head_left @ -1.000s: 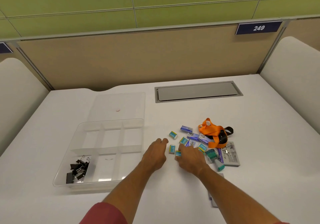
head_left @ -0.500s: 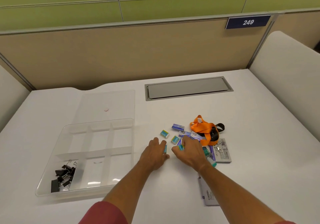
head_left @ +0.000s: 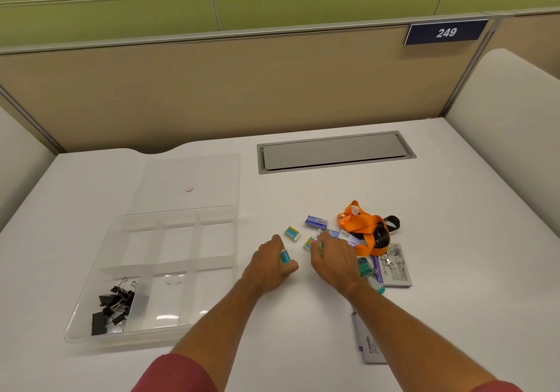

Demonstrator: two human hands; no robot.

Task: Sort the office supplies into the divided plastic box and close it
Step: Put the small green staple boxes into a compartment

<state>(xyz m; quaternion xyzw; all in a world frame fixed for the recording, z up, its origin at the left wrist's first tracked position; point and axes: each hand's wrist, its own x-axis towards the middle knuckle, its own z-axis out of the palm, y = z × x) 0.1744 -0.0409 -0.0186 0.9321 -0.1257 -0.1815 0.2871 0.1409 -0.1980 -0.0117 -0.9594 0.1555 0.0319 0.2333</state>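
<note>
The clear divided plastic box (head_left: pixel 91 310) lies open at the left, with black binder clips (head_left: pixel 113 304) in its near-left compartment and its lid (head_left: pixel 194 176) flat behind it. My left hand (head_left: pixel 269 266) is closed around a small teal eraser box (head_left: pixel 285 257). My right hand (head_left: pixel 331 260) pinches another small teal box (head_left: pixel 318 245) at the edge of the pile. Two more teal boxes (head_left: pixel 292 233) lie loose beside my fingers. A blue staple box (head_left: pixel 316 221) and an orange lanyard (head_left: pixel 363 231) sit further back.
A grey cable hatch (head_left: pixel 333 152) is set into the white desk behind the pile. A grey Camlin pack (head_left: pixel 368 346) lies under my right forearm. A printed card with a key clip (head_left: pixel 395 266) rests right of my hand. Partition walls enclose the desk.
Both hands slid slightly forward into the pile. My left hand closed on a teal box that lay on the desk, and my right hand picked up another.
</note>
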